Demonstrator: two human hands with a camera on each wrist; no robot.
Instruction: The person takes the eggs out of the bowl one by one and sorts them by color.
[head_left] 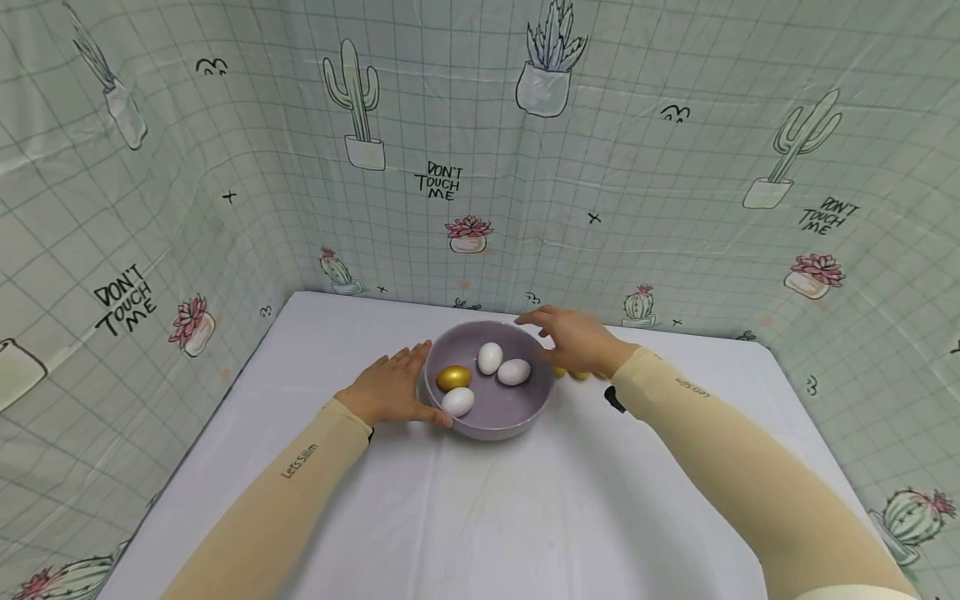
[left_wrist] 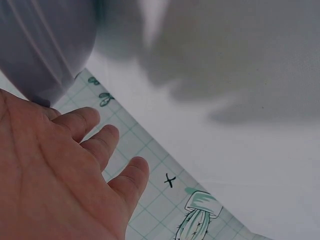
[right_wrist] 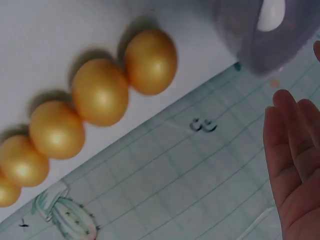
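Observation:
A purple bowl (head_left: 498, 421) stands on the white table, holding one golden egg (head_left: 453, 378) and three white eggs (head_left: 490, 358). My left hand (head_left: 393, 387) lies along the bowl's left side, fingers spread and thumb at the front rim. The left wrist view shows that hand (left_wrist: 55, 170) with fingers extended below the bowl wall (left_wrist: 50, 40). At the right rim is my right hand (head_left: 581, 340), fingers loosely bent. In the right wrist view this hand (right_wrist: 300, 170) appears apart from the bowl, with nothing held. Several golden eggs (right_wrist: 100, 92) lie in a row nearby.
The white table (head_left: 480, 517) reaches back to a hanging cloth (head_left: 480, 125) printed with cacti and a grid. The cloth also rises at the left and right sides. My right forearm partly covers the row of golden eggs in the head view.

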